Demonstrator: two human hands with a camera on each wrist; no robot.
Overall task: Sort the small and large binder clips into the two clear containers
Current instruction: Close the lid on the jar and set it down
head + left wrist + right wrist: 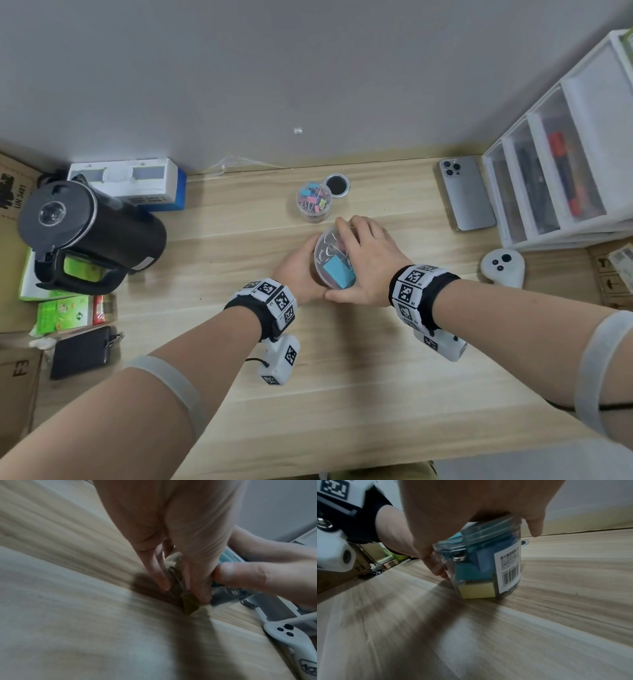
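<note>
A clear large container [330,263] stands mid-table, holding large blue, pink and yellow binder clips [471,566]. My left hand [298,270] grips its left side, fingers wrapped round the wall [221,596]. My right hand [363,257] covers the top, with fingers curled over the clear lid [489,530], which sits slightly tilted on the rim. A white barcode label [508,568] faces the right wrist view. Behind stands a smaller clear container [313,202], uncovered and full of small coloured clips. Its round lid [337,185] lies beside it on the right.
A black kettle [89,236] and a blue-and-white box [137,181] stand at the left, with a black wallet [82,353] nearer me. A phone [467,193], a white drawer unit [565,154] and a white controller [501,267] occupy the right.
</note>
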